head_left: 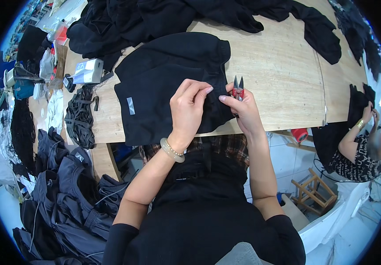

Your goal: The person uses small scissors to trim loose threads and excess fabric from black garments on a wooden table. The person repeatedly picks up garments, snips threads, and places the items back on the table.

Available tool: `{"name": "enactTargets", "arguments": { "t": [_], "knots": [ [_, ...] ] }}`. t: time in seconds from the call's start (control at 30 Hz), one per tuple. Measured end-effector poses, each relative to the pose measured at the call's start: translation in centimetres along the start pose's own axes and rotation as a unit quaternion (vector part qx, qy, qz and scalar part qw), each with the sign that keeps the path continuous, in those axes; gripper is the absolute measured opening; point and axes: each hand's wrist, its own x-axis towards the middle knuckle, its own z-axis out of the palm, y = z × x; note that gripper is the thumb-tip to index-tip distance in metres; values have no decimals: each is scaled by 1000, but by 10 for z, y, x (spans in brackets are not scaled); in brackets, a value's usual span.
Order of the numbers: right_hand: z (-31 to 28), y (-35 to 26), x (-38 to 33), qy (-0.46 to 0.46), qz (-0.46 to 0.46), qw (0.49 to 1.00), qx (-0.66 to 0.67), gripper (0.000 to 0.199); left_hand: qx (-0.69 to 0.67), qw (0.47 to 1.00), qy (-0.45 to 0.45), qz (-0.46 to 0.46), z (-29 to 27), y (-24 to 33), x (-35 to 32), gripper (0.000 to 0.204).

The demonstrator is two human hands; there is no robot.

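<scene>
A black garment point(155, 95), which looks like shorts with a gathered waistband along its right side, lies on the wooden table in front of me. It has a small grey patch point(131, 106) near its left edge. My left hand point(188, 104) is over the garment, thumb and forefinger pinched together near the waistband; what is between the fingertips is too small to make out. At the waistband's right edge, my right hand point(245, 110) holds red-handled thread snips point(238, 92), blades pointing away from me. Its thumb is close to the fabric edge.
More black garments point(155, 20) are heaped along the table's far side. Dark straps point(81, 117) and a white box point(89, 71) sit to the left. Dark grey garments point(71, 194) pile up at lower left. Another person point(358, 150) handles black cloth at right, near a wooden stool point(314, 192).
</scene>
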Motion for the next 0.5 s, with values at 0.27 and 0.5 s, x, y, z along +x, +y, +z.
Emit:
{"name": "enactTargets", "arguments": {
  "t": [0.27,0.5],
  "knots": [
    [2,-11,-8,19,8,998,-67,18,-19,1000,1,-9,5,-5,0,6],
    [10,-30,-21,121,-164,931,-303,27,7,1000,-8,-17,8,-7,-1,7]
  ]
}}
